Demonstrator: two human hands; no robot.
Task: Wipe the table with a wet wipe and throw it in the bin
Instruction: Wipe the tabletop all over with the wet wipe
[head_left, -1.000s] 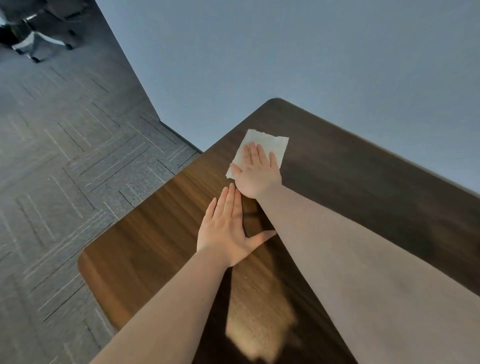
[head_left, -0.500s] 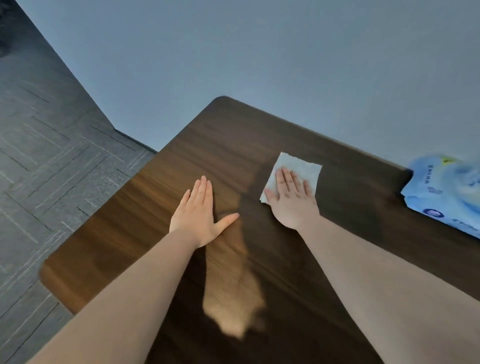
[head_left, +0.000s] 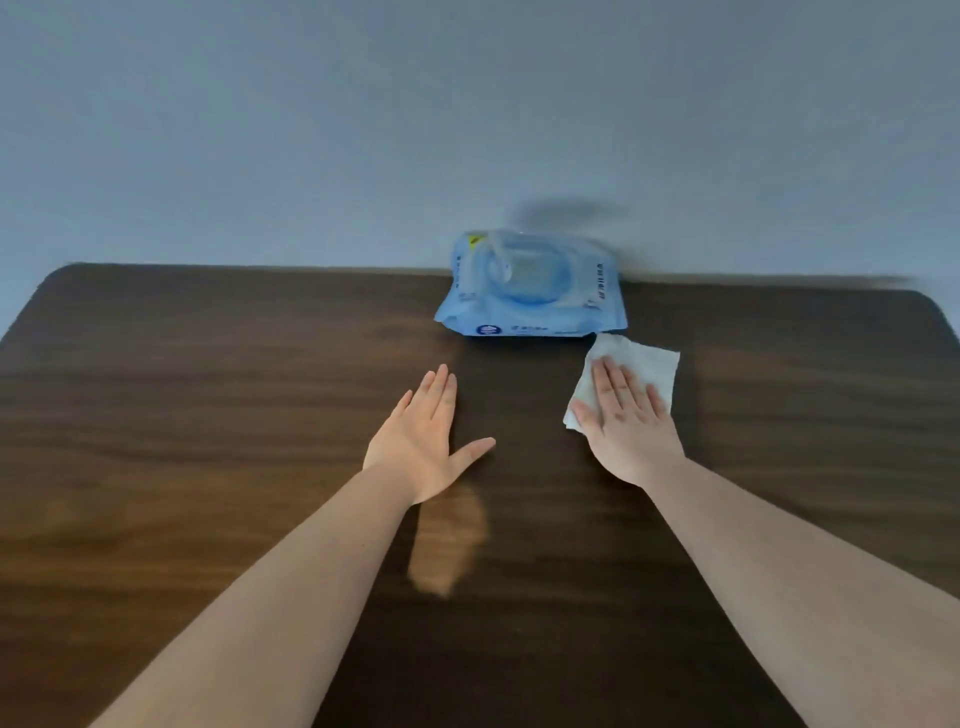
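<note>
A white wet wipe (head_left: 650, 368) lies flat on the dark wooden table (head_left: 208, 395), just in front of the pack's right corner. My right hand (head_left: 629, 427) presses down on it with flat fingers and covers its lower left part. My left hand (head_left: 422, 442) rests palm down on the bare wood to the left, thumb spread, holding nothing. No bin is in view.
A blue pack of wet wipes (head_left: 530, 287) lies at the table's far edge, against the grey wall (head_left: 467, 130). The table's rounded far corners show at left and right. A bright reflection sits on the wood between my forearms.
My right hand has slid the wipe to the right across the table, from the far left corner to beside the pack. The view has swung right, off the floor. My left hand stays flat.
</note>
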